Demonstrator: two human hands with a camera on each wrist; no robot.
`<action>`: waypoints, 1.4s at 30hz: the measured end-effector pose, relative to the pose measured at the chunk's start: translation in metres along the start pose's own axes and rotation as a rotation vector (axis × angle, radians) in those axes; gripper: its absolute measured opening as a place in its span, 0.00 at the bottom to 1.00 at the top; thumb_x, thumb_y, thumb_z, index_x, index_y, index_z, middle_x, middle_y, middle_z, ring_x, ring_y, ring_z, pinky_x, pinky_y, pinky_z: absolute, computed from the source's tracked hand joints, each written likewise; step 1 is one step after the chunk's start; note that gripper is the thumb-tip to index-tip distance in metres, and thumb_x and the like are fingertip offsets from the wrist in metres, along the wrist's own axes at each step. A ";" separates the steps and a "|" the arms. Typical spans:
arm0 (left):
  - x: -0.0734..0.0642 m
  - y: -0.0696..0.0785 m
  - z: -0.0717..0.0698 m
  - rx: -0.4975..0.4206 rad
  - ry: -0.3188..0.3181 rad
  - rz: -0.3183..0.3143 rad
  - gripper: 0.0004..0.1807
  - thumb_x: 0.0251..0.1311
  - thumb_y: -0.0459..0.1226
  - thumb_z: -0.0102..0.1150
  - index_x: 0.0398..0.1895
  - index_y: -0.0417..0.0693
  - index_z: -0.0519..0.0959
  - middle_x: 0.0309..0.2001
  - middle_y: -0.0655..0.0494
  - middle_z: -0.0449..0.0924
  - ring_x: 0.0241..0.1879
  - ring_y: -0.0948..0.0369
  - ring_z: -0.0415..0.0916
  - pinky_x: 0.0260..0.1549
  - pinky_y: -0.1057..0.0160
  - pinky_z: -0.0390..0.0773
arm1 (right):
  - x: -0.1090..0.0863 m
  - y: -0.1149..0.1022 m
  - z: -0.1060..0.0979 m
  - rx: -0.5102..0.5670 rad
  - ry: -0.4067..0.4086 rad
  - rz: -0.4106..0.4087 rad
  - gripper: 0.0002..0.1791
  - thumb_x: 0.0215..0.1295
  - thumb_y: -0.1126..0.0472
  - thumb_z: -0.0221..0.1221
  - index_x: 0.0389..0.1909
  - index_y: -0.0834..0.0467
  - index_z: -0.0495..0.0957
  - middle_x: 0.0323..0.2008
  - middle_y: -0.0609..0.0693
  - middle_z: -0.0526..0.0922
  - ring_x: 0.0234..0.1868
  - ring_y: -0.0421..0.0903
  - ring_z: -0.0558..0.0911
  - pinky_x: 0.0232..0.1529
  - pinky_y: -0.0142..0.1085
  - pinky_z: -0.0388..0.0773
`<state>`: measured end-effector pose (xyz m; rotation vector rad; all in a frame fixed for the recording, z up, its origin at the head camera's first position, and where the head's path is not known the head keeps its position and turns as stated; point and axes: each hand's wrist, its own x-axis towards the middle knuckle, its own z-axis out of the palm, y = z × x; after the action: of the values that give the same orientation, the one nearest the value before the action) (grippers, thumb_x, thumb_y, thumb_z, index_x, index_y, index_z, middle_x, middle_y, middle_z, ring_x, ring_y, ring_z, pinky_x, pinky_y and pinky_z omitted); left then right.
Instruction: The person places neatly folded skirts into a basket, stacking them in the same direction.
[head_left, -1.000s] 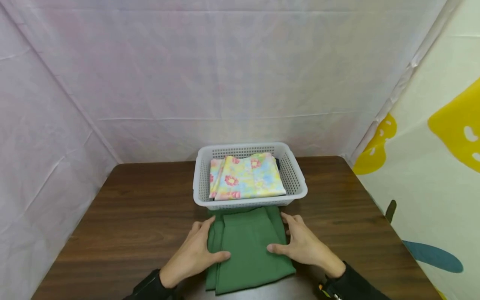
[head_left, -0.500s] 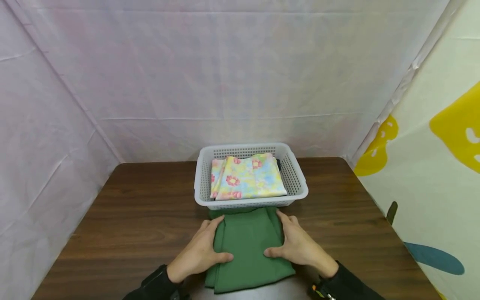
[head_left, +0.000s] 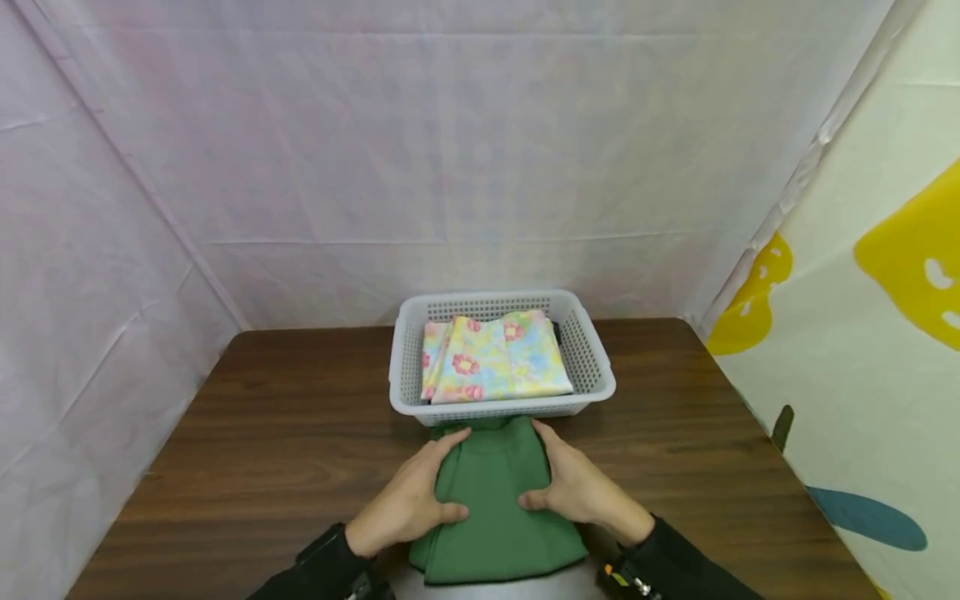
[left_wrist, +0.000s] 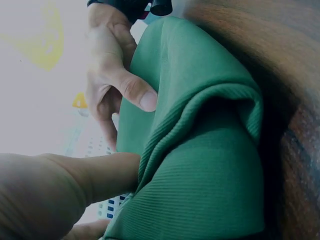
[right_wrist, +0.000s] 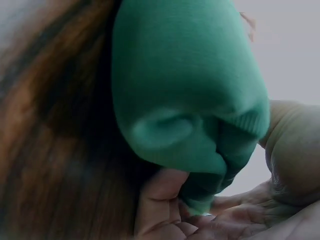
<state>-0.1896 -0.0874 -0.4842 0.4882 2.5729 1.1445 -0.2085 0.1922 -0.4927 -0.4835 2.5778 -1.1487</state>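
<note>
A folded green cloth (head_left: 495, 533) lies on the table just in front of the white basket, its sides drawn in between two hands. My left hand (head_left: 408, 500) holds its left side, thumb on top and fingers along the edge. On the right side my right hand (head_left: 588, 492) grips it the same way. In the left wrist view the green cloth (left_wrist: 205, 170) bulges into a thick, ribbed fold beside the thumb. The right wrist view shows fingers (right_wrist: 162, 200) curled beneath the rolled edge of the cloth (right_wrist: 185, 65).
A white perforated basket (head_left: 596, 358) stands behind the cloth and holds a folded floral cloth (head_left: 498, 362) over something dark. The brown wooden table (head_left: 262, 442) ends at a pale hanging sheet (head_left: 465, 150). A patterned sheet (head_left: 840, 367) hangs at the right.
Both hands have moved inward, the left to the right and the right to the left. The green cloth has grown narrower and bunched up between them. The basket stays in place.
</note>
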 end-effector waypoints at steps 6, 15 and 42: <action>0.004 -0.002 -0.001 -0.033 -0.032 0.025 0.50 0.54 0.42 0.77 0.77 0.69 0.58 0.70 0.46 0.63 0.64 0.39 0.66 0.52 0.42 0.74 | 0.003 0.001 -0.001 0.122 -0.040 -0.031 0.56 0.57 0.55 0.75 0.79 0.55 0.49 0.64 0.52 0.72 0.59 0.51 0.77 0.56 0.49 0.76; 0.007 -0.002 -0.002 -0.117 -0.069 -0.001 0.43 0.56 0.41 0.75 0.74 0.69 0.64 0.64 0.49 0.71 0.56 0.47 0.75 0.46 0.49 0.78 | 0.001 0.005 -0.009 0.387 -0.117 -0.006 0.34 0.69 0.60 0.65 0.71 0.60 0.61 0.51 0.55 0.81 0.47 0.51 0.83 0.46 0.45 0.81; -0.011 0.022 -0.022 -0.112 0.002 0.168 0.38 0.62 0.43 0.71 0.72 0.78 0.65 0.62 0.61 0.72 0.55 0.59 0.77 0.47 0.56 0.79 | -0.025 -0.021 -0.026 0.399 0.115 -0.005 0.38 0.65 0.55 0.69 0.71 0.60 0.64 0.47 0.56 0.84 0.43 0.51 0.85 0.38 0.43 0.84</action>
<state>-0.1839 -0.0928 -0.4519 0.6876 2.4905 1.3365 -0.1914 0.2067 -0.4575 -0.3384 2.3449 -1.6840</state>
